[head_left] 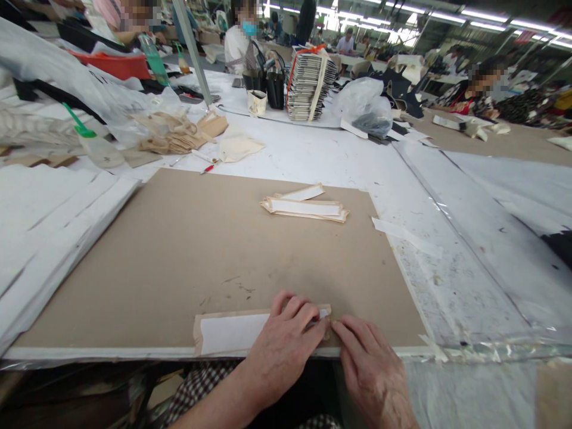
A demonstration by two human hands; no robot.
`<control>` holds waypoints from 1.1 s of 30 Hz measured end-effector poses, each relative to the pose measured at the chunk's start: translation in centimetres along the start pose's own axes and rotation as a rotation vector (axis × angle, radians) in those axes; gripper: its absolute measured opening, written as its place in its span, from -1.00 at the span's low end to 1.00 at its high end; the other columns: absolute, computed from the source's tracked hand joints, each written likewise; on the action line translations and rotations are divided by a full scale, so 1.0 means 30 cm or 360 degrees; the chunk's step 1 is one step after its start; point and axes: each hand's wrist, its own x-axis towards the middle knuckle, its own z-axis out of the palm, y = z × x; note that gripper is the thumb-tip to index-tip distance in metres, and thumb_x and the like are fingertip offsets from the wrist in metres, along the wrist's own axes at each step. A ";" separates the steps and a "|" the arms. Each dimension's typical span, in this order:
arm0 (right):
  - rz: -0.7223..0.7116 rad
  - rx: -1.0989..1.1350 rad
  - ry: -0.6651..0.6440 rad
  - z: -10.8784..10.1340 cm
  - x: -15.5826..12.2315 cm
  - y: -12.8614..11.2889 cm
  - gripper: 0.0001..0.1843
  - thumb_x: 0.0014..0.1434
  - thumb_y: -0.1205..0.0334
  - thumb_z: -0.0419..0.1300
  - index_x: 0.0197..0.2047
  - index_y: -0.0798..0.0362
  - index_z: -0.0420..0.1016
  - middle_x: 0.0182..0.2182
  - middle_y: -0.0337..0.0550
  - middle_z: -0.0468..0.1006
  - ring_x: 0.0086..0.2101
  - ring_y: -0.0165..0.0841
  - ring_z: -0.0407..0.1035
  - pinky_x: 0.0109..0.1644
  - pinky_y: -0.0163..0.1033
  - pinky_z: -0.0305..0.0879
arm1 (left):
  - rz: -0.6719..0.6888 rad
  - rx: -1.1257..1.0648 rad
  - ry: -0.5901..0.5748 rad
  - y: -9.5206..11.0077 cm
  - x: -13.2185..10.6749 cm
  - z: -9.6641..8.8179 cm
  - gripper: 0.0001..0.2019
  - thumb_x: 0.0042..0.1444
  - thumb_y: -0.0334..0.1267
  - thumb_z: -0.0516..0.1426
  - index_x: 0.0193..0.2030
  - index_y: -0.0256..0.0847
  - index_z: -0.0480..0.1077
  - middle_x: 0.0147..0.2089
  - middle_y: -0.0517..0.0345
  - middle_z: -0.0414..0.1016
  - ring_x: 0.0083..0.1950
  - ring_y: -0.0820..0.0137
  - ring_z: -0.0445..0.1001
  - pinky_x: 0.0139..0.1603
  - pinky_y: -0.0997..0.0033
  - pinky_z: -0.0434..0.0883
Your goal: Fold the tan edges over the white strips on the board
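A tan fabric strip backed with white lies along the near edge of the brown board, right of that edge's middle. Its long axis runs left to right, almost parallel to the edge; the right end sits slightly farther in, and the left end lies bare. No writing can be read on it.

The left hand lies over its right half, fingers curled and bunched close together; their undersides are hidden, so I cannot tell whether they pinch the strip. The right hand is at the strip's right end, its fingers close together with the tips at that end; I cannot tell whether they grip it.

Near the board's far edge, right of its middle, is a small pile of similar strips, mostly lying left to right, one angled. A loose white strip overlaps the board's right edge.

Left of the board are white sheets. Beyond it, on the white bench, are a red pen, a tied bundle and a clear plastic bag. Beyond the board's far left, plastic sheeting bears dark lettering, too foreshortened to read. People sit farther beyond the board.
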 end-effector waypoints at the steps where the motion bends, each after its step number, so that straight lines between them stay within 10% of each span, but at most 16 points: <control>1: 0.0015 0.0037 0.0008 0.001 -0.001 0.003 -0.70 0.29 0.42 -0.02 -0.01 0.07 0.45 -0.15 -0.08 0.53 -0.17 -0.27 0.38 -0.07 -0.18 0.35 | 0.0002 0.0001 0.0005 0.000 0.000 0.001 -0.78 0.34 -0.33 0.01 0.07 -0.17 0.35 -0.05 0.09 0.39 0.04 0.22 0.25 0.19 0.06 0.11; 33: -0.0007 0.0036 -0.0121 0.000 0.039 0.007 -0.68 0.30 0.41 -0.01 0.06 0.08 0.42 -0.16 -0.09 0.49 -0.19 -0.25 0.33 -0.07 -0.16 0.23 | -0.0011 0.0001 0.0048 -0.005 -0.003 0.020 -0.82 0.31 -0.34 0.06 0.02 -0.16 0.37 -0.07 0.10 0.38 0.02 0.24 0.26 0.18 0.09 0.12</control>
